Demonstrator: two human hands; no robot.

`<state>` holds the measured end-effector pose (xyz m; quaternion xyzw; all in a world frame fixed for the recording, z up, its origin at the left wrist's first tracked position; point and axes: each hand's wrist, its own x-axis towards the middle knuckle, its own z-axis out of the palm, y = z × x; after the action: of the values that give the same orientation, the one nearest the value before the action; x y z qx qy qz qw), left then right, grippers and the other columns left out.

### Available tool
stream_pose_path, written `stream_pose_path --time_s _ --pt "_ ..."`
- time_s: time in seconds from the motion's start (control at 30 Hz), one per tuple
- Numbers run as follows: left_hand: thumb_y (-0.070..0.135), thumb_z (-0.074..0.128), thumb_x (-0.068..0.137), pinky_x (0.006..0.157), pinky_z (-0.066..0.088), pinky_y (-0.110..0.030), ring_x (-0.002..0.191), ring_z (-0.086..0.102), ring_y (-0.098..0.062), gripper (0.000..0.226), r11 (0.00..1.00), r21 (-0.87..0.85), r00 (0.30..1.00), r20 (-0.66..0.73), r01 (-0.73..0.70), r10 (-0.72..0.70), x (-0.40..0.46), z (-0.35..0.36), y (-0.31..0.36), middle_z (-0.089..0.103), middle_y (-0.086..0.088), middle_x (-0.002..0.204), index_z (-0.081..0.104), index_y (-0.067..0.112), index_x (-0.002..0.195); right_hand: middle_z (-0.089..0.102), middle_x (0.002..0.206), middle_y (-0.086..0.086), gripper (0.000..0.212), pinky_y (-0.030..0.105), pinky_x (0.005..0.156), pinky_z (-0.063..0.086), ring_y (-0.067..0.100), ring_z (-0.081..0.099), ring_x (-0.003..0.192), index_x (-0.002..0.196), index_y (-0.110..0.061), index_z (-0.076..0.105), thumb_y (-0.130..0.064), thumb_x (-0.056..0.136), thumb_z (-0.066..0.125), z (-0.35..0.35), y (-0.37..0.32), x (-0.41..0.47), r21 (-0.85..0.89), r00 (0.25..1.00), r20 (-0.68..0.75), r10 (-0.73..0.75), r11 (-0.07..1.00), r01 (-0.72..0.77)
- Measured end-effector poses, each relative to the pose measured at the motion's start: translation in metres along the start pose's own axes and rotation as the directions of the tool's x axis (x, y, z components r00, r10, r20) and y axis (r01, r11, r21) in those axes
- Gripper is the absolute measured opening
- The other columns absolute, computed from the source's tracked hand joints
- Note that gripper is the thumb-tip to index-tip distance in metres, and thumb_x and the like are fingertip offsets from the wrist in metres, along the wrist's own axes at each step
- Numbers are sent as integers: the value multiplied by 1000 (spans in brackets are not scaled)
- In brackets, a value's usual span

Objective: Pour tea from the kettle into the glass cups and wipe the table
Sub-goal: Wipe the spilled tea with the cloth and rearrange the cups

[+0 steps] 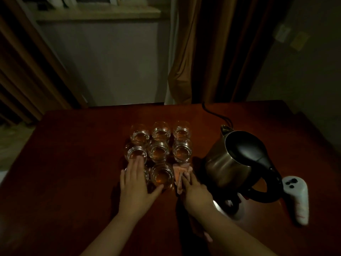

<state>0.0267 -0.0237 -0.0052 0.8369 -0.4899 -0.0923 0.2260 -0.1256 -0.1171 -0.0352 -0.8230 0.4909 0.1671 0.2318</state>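
Several small glass cups (160, 150) holding amber tea stand in rows at the middle of the dark wooden table (73, 163). My left hand (135, 183) lies flat over the near-left cup, its thumb touching the near-middle cup (162, 175). My right hand (195, 193) presses a pink cloth (180, 171) onto the table just right of that cup. The steel kettle (228, 163) with a black lid and handle stands on its base to the right of the cloth.
A white controller (299, 198) lies at the right, beyond the kettle's handle. The kettle's black cord (214, 113) runs off the table's far edge. Brown curtains and a pale wall stand behind the table.
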Motion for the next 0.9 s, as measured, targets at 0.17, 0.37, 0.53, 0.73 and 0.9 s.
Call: stream_pose_path --time_s 0.17,0.37,0.53,0.73,0.9 --pt "65 56 75 105 -21 -54 144 -11 -21 107 934 312 970 214 -176 112 18 3 23 13 -1 157 -6 18 148 1 160 -4 66 37 88 47 33 41 127 148 -34 12 -39 91 46 -7 3 12 -36 988 -44 -149 988 147" --pt "66 55 74 106 -17 -60 143 16 -23 94 913 388 976 214 -125 42 32 6 34 38 -3 146 20 15 145 9 159 -2 65 40 93 45 36 33 129 147 -35 13 -39 90 42 -6 17 3 -120 966 59 -254 958 259" --pt "78 48 64 111 -9 -51 132 36 -20 89 978 196 998 5 -69 69 34 -13 35 54 0 129 45 19 131 -9 160 -4 65 37 94 43 33 38 129 148 -34 6 -36 92 39 -2 10 13 -31 988 4 -155 987 156" --pt "68 67 61 116 2 -40 130 35 -18 89 995 79 992 -110 -58 67 51 -45 42 50 2 131 41 21 133 -10 160 -4 71 47 101 37 40 25 132 149 -31 1 -34 91 43 -3 -24 29 -144 955 77 -285 945 294" --pt "62 69 64 115 10 -41 130 34 -19 88 998 60 999 -25 -36 38 48 -28 44 49 3 133 38 21 135 -2 160 -1 72 51 108 28 43 21 133 148 -33 8 -28 88 48 15 -24 5 -236 886 139 -443 854 464"
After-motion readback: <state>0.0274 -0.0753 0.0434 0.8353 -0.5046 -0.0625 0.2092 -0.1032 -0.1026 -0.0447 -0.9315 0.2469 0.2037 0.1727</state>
